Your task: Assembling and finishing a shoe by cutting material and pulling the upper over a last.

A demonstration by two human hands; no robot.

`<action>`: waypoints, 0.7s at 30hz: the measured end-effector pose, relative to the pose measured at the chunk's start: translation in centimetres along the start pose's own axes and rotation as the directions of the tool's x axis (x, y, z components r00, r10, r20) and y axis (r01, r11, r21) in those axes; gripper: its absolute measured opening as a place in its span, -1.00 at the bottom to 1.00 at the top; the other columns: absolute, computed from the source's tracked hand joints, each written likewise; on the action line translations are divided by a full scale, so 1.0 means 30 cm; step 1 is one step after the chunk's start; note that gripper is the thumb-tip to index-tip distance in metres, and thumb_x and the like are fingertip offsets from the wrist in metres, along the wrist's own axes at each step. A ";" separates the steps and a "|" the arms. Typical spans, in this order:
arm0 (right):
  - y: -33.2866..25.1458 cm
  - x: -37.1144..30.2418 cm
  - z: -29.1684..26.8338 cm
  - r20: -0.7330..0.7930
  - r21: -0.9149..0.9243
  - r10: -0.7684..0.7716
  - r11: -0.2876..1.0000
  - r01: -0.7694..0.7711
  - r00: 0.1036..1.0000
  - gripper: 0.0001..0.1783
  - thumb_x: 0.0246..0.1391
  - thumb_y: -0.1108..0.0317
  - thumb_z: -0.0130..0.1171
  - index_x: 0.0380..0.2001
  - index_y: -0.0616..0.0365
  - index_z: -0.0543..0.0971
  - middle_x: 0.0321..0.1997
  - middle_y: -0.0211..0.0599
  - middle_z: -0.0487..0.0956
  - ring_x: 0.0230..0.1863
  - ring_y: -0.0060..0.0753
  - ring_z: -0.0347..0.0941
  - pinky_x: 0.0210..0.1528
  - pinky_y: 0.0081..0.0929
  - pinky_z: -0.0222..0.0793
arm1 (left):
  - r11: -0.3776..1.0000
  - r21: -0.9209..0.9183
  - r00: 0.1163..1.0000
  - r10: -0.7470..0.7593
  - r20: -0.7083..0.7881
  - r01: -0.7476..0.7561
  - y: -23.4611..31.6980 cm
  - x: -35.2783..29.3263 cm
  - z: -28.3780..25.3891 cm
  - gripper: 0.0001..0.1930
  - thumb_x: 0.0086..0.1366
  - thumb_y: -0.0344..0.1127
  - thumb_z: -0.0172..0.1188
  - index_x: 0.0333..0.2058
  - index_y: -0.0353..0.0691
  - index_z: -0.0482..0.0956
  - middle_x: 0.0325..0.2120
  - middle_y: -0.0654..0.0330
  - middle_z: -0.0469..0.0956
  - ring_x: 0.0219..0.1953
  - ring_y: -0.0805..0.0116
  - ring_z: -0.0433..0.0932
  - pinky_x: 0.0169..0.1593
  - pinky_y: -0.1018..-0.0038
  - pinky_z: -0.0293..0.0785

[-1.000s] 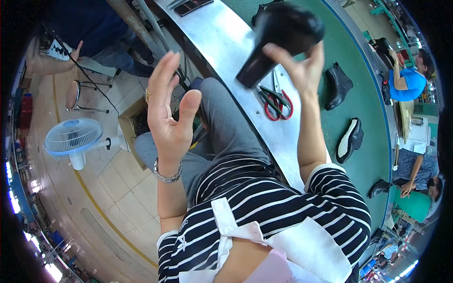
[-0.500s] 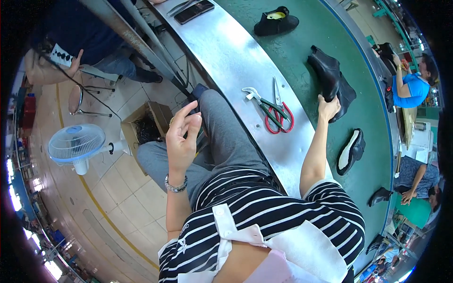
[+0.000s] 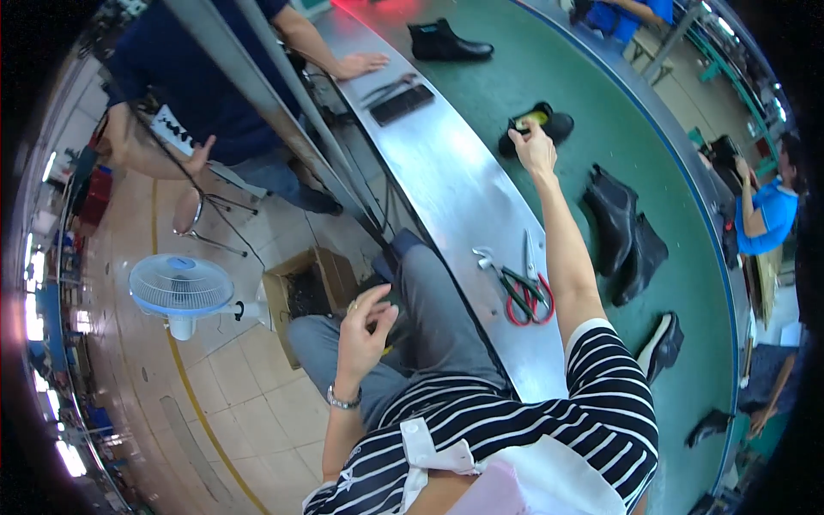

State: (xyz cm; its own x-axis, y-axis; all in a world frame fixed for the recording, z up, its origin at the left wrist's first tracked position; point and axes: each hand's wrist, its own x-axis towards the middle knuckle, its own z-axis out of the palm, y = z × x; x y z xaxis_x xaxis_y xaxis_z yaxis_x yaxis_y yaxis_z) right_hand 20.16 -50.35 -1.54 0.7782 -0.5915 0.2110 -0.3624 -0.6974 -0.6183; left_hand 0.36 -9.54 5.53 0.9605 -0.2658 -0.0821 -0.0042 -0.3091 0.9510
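Observation:
My right hand (image 3: 536,151) reaches far out over the green belt and grips the upper edge of a black shoe (image 3: 560,126) with a yellow lining inside. Part of that shoe is hidden behind my fingers. Above my lap hovers my left hand (image 3: 364,336), its fingers loosely bent and apart from the thumb, with nothing seen in it. Two black boots (image 3: 611,219) lie together on the belt, right of my right forearm. Left of that forearm, on the metal ledge (image 3: 459,184), rest green-handled pincers (image 3: 519,281) and red-handled scissors (image 3: 530,257).
Another black boot (image 3: 451,43) stands farther up the belt; a shoe with a pale sole (image 3: 661,347) lies nearer. A phone (image 3: 402,104) sits on the ledge near a co-worker's hand (image 3: 359,65). Metal posts, a box (image 3: 330,279) and a fan (image 3: 182,287) are at left.
My right hand has let go of the black boot and moved away and left to the yellow-lined shoe. The view has shifted. My left hand stays raised above my lap.

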 end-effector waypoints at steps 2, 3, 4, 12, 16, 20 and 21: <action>0.001 0.042 0.070 -0.007 -0.025 -0.044 0.999 0.044 0.999 -0.51 -0.03 -0.02 0.23 -0.07 0.00 0.58 -0.24 -0.22 0.66 -0.12 -0.05 0.56 -0.06 -0.19 0.42 | 0.999 -0.024 0.998 -0.033 -0.047 0.032 -0.032 -0.052 -0.034 -0.65 0.26 -0.38 0.22 0.01 -0.30 0.49 -0.06 0.11 0.50 -0.12 0.33 0.59 -0.08 0.51 0.50; -0.010 0.037 0.086 -0.027 0.003 0.008 1.000 -0.007 1.000 -0.54 -0.03 -0.03 0.22 -0.12 0.00 0.60 -0.22 -0.18 0.65 -0.11 -0.05 0.55 -0.05 -0.19 0.42 | 0.997 -0.032 0.995 -0.075 -0.066 0.073 -0.053 -0.081 -0.054 -0.65 0.26 -0.38 0.22 0.01 -0.30 0.50 -0.09 0.11 0.50 -0.13 0.35 0.59 -0.08 0.52 0.50; 0.012 0.046 0.093 -0.052 0.023 0.067 0.998 -0.066 0.996 -0.56 -0.03 -0.04 0.21 -0.18 0.00 0.63 -0.20 -0.15 0.65 -0.10 -0.05 0.55 -0.03 -0.19 0.41 | 0.993 -0.046 0.991 -0.116 -0.072 0.113 -0.071 -0.105 -0.066 -0.65 0.26 -0.37 0.22 0.01 -0.30 0.50 -0.11 0.12 0.51 -0.15 0.37 0.59 -0.09 0.53 0.50; 0.034 0.170 -0.326 -0.157 0.237 -0.097 0.962 0.133 0.983 -0.66 -0.06 0.05 0.30 -0.47 0.14 0.59 -0.56 -0.35 0.55 -0.51 -0.39 0.44 -0.41 -0.39 0.29 | 0.988 -0.065 0.989 -0.141 -0.046 0.138 -0.136 -0.144 -0.107 -0.64 0.27 -0.36 0.21 0.02 -0.32 0.50 -0.13 0.15 0.51 -0.20 0.46 0.56 -0.10 0.53 0.50; -0.243 -0.009 -0.560 0.016 0.682 -0.310 0.699 0.217 0.951 -0.71 0.06 0.19 0.27 -0.60 0.12 0.50 -0.67 -0.64 0.30 -0.61 -0.77 0.17 -0.57 -0.68 0.00 | 1.000 -0.002 0.999 -0.029 0.023 0.029 -0.041 -0.053 -0.047 -0.39 0.19 -0.31 0.31 0.19 -0.27 0.32 0.02 0.03 0.45 -0.06 0.28 0.53 -0.02 0.44 0.47; -0.433 -0.268 -0.742 0.089 0.794 -0.418 0.578 0.189 0.904 -0.75 0.08 0.25 0.26 -0.59 0.10 0.51 -0.68 -0.69 0.28 -0.64 -0.85 0.12 -0.60 -0.73 -0.07 | 0.963 0.108 0.958 0.223 0.181 -0.245 0.089 0.049 0.038 0.08 0.01 -0.21 0.47 0.38 -0.11 -0.11 0.23 -0.07 0.24 0.18 0.14 0.36 0.19 0.29 0.31; -0.460 -0.331 -0.746 0.106 0.790 -0.404 0.589 0.169 0.909 -0.75 0.08 0.25 0.26 -0.59 0.10 0.51 -0.68 -0.69 0.28 -0.64 -0.85 0.12 -0.60 -0.73 -0.07 | 0.926 0.136 0.922 0.319 0.218 -0.352 0.097 0.064 0.054 0.18 -0.06 -0.19 0.51 0.39 -0.07 -0.20 0.28 -0.08 0.17 0.25 0.10 0.28 0.24 0.26 0.25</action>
State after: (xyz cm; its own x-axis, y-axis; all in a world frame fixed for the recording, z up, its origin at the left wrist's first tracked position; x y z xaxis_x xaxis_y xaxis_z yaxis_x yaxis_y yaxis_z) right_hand 5.96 -43.92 21.84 0.9079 -0.2126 0.3611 0.3239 -0.1908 -0.9267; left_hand 1.73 -12.44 7.66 0.8240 -0.5427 0.1628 -0.3802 -0.3164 0.8691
